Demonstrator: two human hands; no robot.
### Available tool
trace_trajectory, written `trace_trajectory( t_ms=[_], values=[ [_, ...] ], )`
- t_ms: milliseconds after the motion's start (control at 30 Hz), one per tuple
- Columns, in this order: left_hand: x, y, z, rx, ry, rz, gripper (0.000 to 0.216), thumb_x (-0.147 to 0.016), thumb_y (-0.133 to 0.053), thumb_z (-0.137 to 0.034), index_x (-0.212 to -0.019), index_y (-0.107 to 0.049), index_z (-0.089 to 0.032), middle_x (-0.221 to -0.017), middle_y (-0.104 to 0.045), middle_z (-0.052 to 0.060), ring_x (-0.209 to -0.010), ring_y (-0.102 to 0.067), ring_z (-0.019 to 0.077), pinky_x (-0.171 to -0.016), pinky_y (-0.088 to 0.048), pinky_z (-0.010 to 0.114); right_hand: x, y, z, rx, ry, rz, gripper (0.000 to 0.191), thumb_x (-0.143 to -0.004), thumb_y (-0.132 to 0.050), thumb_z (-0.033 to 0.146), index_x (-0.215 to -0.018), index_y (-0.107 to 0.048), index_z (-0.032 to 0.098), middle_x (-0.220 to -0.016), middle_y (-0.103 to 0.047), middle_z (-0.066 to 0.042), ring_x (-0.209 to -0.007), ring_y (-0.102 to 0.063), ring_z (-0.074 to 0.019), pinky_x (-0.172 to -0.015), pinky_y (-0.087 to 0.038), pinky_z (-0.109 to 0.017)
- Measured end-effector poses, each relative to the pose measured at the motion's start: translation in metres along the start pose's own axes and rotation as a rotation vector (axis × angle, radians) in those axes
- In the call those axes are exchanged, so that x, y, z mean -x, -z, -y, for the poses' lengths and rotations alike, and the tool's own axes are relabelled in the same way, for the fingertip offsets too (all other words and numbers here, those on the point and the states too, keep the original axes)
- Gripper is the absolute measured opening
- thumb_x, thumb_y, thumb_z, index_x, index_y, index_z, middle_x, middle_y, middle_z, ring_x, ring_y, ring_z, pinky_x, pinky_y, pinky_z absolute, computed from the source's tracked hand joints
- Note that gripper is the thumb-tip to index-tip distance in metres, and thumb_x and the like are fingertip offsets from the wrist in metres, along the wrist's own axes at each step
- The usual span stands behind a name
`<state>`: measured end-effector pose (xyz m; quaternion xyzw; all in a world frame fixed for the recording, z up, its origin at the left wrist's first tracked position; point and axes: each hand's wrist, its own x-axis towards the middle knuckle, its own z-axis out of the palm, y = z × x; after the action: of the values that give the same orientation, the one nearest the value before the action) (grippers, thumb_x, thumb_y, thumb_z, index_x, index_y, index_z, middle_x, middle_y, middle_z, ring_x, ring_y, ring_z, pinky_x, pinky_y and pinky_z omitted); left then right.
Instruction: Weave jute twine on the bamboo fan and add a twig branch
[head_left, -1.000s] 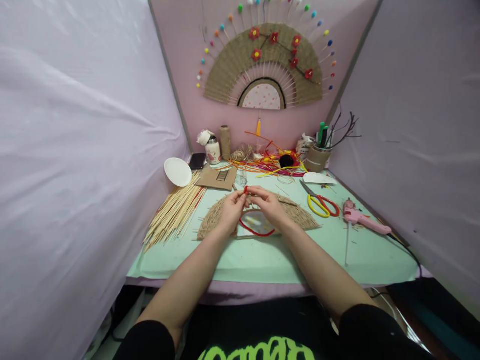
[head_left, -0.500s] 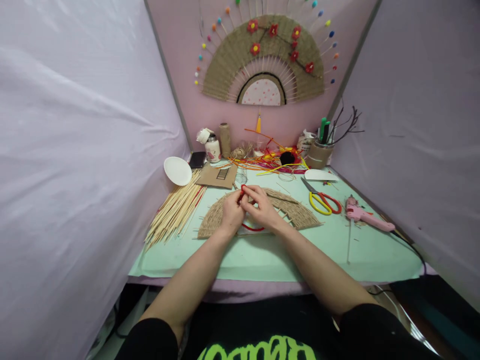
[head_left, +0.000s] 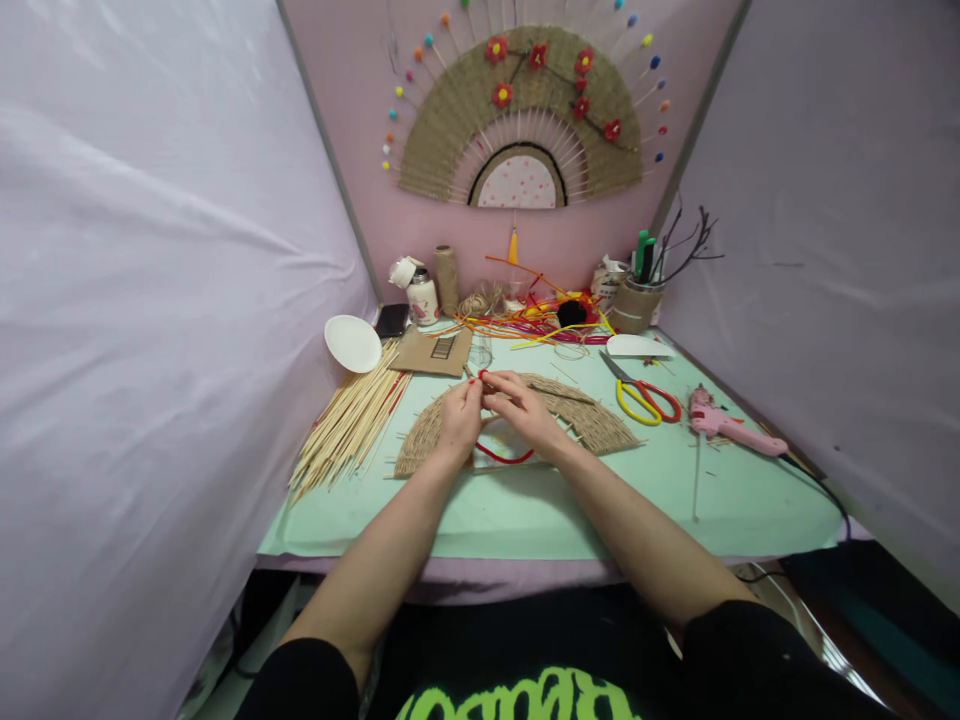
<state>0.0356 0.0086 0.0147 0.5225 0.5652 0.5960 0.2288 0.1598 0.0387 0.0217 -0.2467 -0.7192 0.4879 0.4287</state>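
Note:
Both my hands meet over a half-round woven fan (head_left: pixel 600 424) lying on the mint-green table mat (head_left: pixel 525 515). My left hand (head_left: pixel 458 418) pinches a small red piece (head_left: pixel 482 375) of a red pipe cleaner. My right hand (head_left: pixel 523 408) has its fingers closed on the same red piece from the right. A red pipe cleaner curve (head_left: pixel 504 458) runs along the fan's inner arc below my hands. The fan's pale centre is mostly hidden by my hands.
A bundle of bamboo skewers (head_left: pixel 349 424) and a white paper plate (head_left: pixel 352 343) lie left. Scissors (head_left: pixel 643 396) and a pink glue gun (head_left: pixel 731 428) lie right. Coloured pipe cleaners (head_left: pixel 532 324), twine spool (head_left: pixel 448 279), a pen cup (head_left: pixel 634 303) stand behind. A finished fan (head_left: pixel 523 115) hangs on the wall.
My hands have stayed together over the fan, shifting slightly while working the red piece. The camera tilted a little downward.

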Motion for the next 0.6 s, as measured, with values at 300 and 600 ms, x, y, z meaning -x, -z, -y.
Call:
trace_trajectory(
  t_ms=[300, 600],
  values=[
    [-0.009, 0.001, -0.001, 0.781, 0.468, 0.244, 0.027, -0.082, -0.048, -0.032, -0.060, -0.048, -0.017, -0.044, -0.034, -0.006, -0.038, -0.024, 0.0052, -0.038, -0.019, 0.018, -0.002, -0.001, -0.010, -0.183, -0.057, -0.006, 0.037, -0.083, -0.055, 0.044, -0.114, -0.066, 0.027, -0.128, -0.053, -0.004, -0.120, -0.048, -0.0202, -0.103, -0.038, -0.038],
    [0.001, 0.018, -0.028, 1.168, 0.681, 0.445, 0.026, -0.086, -0.043, -0.020, -0.061, -0.045, -0.016, -0.043, -0.022, -0.008, -0.036, -0.014, 0.0042, -0.034, -0.013, 0.013, 0.003, -0.007, -0.005, -0.608, -0.081, 0.137, 0.040, -0.082, -0.051, 0.048, -0.115, -0.062, 0.028, -0.116, -0.060, -0.005, -0.103, -0.058, -0.0195, -0.090, -0.047, -0.038]
  ],
)
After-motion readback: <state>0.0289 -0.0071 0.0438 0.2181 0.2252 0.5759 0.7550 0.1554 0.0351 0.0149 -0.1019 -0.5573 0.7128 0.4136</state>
